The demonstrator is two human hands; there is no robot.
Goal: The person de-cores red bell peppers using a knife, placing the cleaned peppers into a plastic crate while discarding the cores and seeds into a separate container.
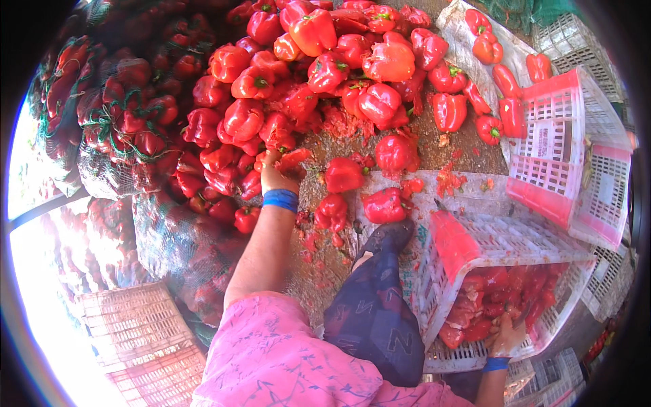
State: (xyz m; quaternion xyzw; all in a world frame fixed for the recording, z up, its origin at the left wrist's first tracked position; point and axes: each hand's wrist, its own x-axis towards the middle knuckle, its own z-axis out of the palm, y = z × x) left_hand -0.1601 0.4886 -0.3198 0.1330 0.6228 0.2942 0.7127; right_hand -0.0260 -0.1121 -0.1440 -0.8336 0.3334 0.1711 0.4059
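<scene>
My left hand (pixel 279 179), a blue band at its wrist, reaches to the near side of a large heap of red bell peppers (pixel 243 119). Its fingers are closed round a broken piece of red bell pepper (pixel 293 160); the fingertips are partly hidden. At the lower right, a white-and-red plastic crate (pixel 449 244) is tilted with its opening toward me. Crushed red peppers (pixel 478 330) lie inside it. My right hand (pixel 507 337) is at the crate's near rim, its fingers bent over the edge beside the peppers.
Mesh sacks full of peppers (pixel 112 129) are stacked at the left. A worn crate (pixel 139 332) stands at the lower left. More white-and-red crates (pixel 546 136) lean at the right. Pulp and loose peppers (pixel 344 175) litter the wet floor around my dark shoe (pixel 392 237).
</scene>
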